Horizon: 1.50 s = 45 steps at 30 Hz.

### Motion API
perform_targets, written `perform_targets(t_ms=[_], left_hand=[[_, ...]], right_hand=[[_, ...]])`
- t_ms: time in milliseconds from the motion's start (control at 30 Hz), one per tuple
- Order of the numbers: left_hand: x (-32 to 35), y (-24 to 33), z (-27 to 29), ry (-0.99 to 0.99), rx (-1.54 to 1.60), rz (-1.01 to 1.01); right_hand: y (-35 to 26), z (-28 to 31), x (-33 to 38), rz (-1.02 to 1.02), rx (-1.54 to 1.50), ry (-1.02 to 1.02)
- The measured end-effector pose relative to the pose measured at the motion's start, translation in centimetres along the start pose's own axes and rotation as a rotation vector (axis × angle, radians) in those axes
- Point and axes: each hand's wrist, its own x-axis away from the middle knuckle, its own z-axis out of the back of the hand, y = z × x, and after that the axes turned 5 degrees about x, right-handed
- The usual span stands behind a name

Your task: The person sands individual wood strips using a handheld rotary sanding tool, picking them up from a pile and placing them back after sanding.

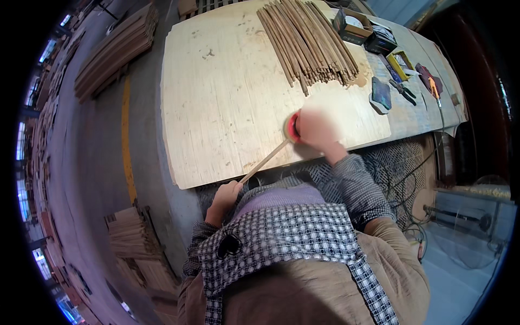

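A thin wooden strip (266,158) runs slanted from my lap up to the near edge of the pale plywood board (216,97). My left hand (225,196) is closed round its lower end, close to my chest. My right hand (317,130) is blurred and grips a red roll of tape (293,127) right at the strip's upper end, over the board's near edge. A pile of several similar wooden strips (309,40) lies fanned out at the far middle of the board.
Right of the board lie pliers (403,91), a dark pad (381,95), a yellow tool (400,62) and small boxes (352,24). Stacks of wooden slats stand on the floor at far left (114,51) and beside my left knee (135,244). Cables (409,216) hang at right.
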Motion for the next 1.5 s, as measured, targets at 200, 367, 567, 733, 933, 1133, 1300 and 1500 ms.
perform_targets(t_ms=[200,367,567,733,933,1133,1300,1500], left_hand=[[-0.5,-0.2,0.0,0.017,-0.051,0.026],[-0.4,-1.0,0.0,0.008,0.012,0.037],[0.6,0.9,-0.4,0.196,-0.175,-0.040],[1.2,1.1,-1.8,0.362,-0.364,-0.139],[0.6,0.5,-1.2,0.248,-0.397,-0.052],[1.1,1.0,-0.8,0.253,-0.303,-0.085],[0.6,1.4,-0.5,0.231,-0.204,-0.137],[0.1,1.0,-0.6,0.140,-0.177,-0.035]], right_hand=[[-12.6,3.7,-0.7,0.023,-0.303,-0.192],[-9.6,2.7,-0.8,-0.084,-0.167,-0.192],[3.0,3.2,0.0,-0.143,-0.166,-0.323],[-4.3,4.5,-3.0,-0.095,-0.094,-0.397],[-15.1,3.9,-1.7,0.037,-0.241,-0.485],[-9.8,2.5,-1.2,-0.239,-0.332,-0.352],[-2.6,4.4,-2.5,0.074,0.005,0.032],[-11.7,5.0,-2.6,-0.349,-0.232,-0.502]])
